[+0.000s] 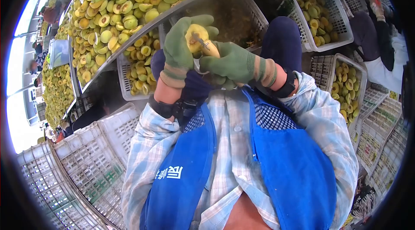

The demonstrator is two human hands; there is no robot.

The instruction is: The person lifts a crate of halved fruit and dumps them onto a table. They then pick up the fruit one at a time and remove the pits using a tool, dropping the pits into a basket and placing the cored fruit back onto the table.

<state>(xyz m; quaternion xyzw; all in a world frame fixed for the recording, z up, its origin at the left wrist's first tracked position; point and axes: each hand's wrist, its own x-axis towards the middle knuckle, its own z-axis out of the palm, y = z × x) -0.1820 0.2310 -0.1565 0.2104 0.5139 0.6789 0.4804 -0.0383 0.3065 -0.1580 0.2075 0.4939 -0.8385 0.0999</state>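
Observation:
My left hand point(178, 48), in a green glove with a tan-striped cuff, is closed around a yellow stone fruit point(193, 34). My right hand point(233, 62), gloved alike, is wrapped round a small metal-bladed tool point(199, 39), its narrow grey blade lying against the flesh of the fruit. Beside the blade, a second pale yellow piece point(210, 49) sticks out above my right fingers. The tool's grip is mostly hidden by my glove, and I cannot tell whether that pale piece is fruit or part of the tool. Both hands meet above my lap.
A metal-edged table point(142, 31) heaped with halved yellow-green fruit runs across ahead. Below its edge stand a crate with dark scraps point(255, 14) and fruit crates point(341, 27) on either side. Stacked white crates point(86, 161) flank me at left. Another person's gloved hand point(377, 7) shows at right.

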